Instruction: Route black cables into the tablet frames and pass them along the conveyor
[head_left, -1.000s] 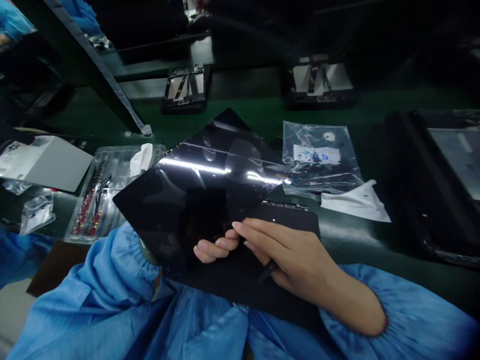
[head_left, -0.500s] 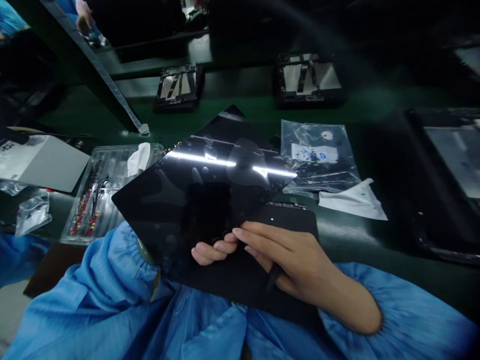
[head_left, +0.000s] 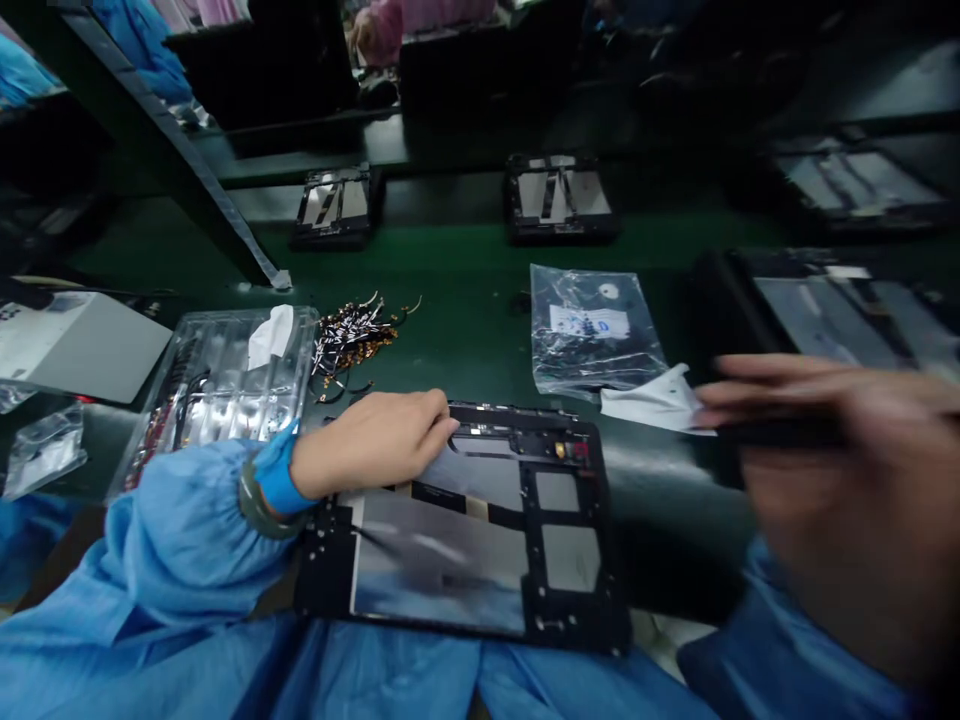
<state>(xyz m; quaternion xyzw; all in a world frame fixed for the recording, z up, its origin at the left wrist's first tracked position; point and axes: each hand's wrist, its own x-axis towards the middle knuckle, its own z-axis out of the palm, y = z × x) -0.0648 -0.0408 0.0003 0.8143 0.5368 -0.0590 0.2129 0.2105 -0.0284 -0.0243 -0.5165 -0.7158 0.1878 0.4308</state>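
An opened tablet lies before me with its inside showing: a large silvery battery area, a black frame and a circuit board strip along the far edge. My left hand is closed at the tablet's far left edge, thumb on the inner side and fingers curled. Those curled fingertips are partly hidden. Off to the right, my right hand is raised and smeared by motion, near a white paper scrap. Something dark shows at its fingers, too blurred to name.
Loose cables lie in a heap beside a clear plastic tray. A labelled plastic bag rests beyond the tablet. More opened tablets stand along the back, and another at right. A white box sits at left.
The glossy black panel that my hands held is no longer visible. The tablet's inside now faces up. My left hand has moved to its far edge; my right hand has swung away right.
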